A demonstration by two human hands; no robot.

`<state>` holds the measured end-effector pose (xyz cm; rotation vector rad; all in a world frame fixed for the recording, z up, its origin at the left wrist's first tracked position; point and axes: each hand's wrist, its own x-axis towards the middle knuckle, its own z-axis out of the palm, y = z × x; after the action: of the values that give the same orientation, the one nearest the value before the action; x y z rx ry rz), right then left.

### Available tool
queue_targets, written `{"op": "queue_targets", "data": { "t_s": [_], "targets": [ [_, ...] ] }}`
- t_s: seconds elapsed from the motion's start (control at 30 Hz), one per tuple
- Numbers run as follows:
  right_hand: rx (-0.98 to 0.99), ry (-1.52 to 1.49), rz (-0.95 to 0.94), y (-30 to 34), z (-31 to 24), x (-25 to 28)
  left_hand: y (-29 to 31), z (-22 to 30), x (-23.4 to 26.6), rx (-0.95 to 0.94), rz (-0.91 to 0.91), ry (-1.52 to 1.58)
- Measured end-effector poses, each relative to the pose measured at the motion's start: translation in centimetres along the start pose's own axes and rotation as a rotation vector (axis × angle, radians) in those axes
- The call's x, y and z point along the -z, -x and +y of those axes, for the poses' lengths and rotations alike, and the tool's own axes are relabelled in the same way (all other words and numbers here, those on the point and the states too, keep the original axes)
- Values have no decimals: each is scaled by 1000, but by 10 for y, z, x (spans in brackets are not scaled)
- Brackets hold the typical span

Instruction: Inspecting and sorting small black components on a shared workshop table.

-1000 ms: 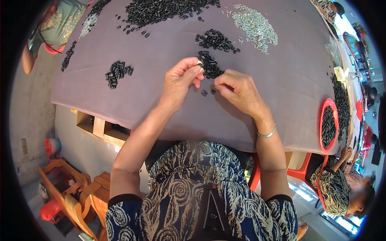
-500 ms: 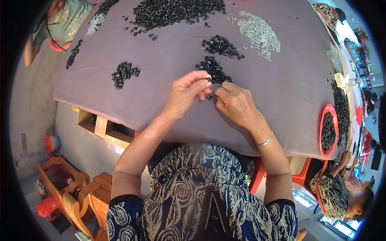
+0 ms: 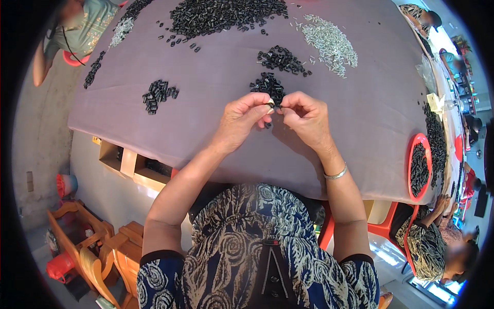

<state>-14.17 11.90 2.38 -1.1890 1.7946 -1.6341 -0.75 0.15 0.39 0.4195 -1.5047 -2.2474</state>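
My left hand [image 3: 242,119] and my right hand [image 3: 306,117] meet fingertip to fingertip above the purple-grey table cloth [image 3: 216,67]. Between the fingertips sits a small black part [image 3: 271,105], pinched by both hands. Just beyond the fingers lies a small heap of the same black parts [image 3: 267,83]. Another small heap [image 3: 282,57] lies a little farther off. A silver bracelet is on my right wrist.
A big pile of black parts [image 3: 226,13] fills the far side, a heap of small silver pieces [image 3: 329,44] lies far right, and a loose cluster [image 3: 158,93] sits at the left. A red tray [image 3: 414,167] with black parts is at the right edge. Other people sit around the table.
Both hands have drawn together and moved slightly toward me from the small heap, fingertips now closed on one small black part.
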Motion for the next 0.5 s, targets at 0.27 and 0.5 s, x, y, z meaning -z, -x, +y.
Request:
{"op": "queue_targets", "data": {
  "t_s": [0.27, 0.5],
  "targets": [
    [-67, -206, -45, -1, -1, -6, 1, -3, -3, 5, -8, -86],
    [-33, -158, -62, -2, -5, -5, 1, -3, -2, -23, 6, -49]
  ]
}}
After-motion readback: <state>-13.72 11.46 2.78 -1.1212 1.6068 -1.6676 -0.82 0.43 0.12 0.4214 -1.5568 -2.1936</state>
